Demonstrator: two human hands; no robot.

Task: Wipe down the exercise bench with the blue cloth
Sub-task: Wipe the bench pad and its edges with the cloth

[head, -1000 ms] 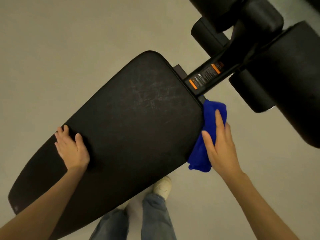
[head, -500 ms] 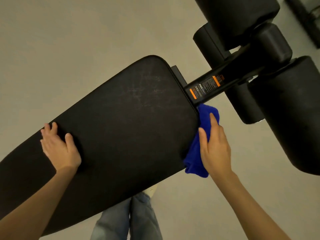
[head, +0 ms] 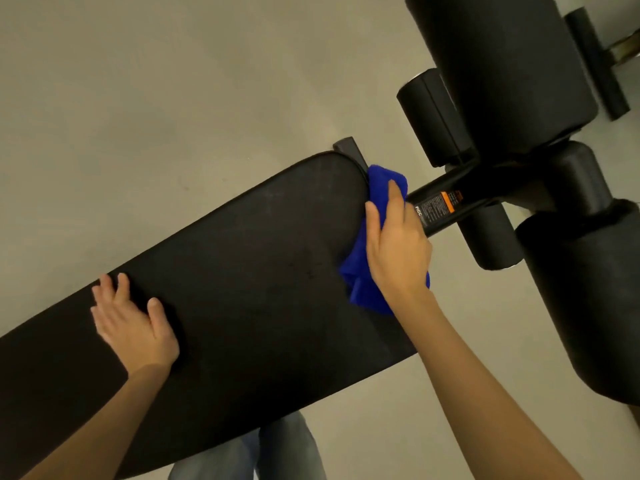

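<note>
Bracing the bench (head: 249,271) at far left, left hand (head: 133,327): palm down on the black pad, fingers straight and slightly spread, thumb out to the side, holding nothing. Bench pad: long, black, matt, running diagonally up to the right, with faint scuffs near its rounded far end. Blue cloth (head: 360,282): bunched against the pad's end edge, its upper fold just beside the dark bracket (head: 349,148) behind the corner, its lower fold showing under the heel of the hand. Right hand (head: 394,247): laid over the cloth, fingers straight and close together, thumb apart along the pad's rim, pressing rather than pinching. Frame post (head: 440,207): black, with a white-and-orange label, just beside the knuckles. Foam rollers (head: 502,64): black, grouped at right, apart from the cloth. Floor (head: 173,81): plain grey. Risks, as judged: the cloth is only pinned by a flat palm, so a fast stroke round the corner could let it slide off and drop to the floor. The upper fold could catch on the bracket or post. Knuckles could knock the post. Easing the left hand's weight might let the bench shift under the wiping push.
</note>
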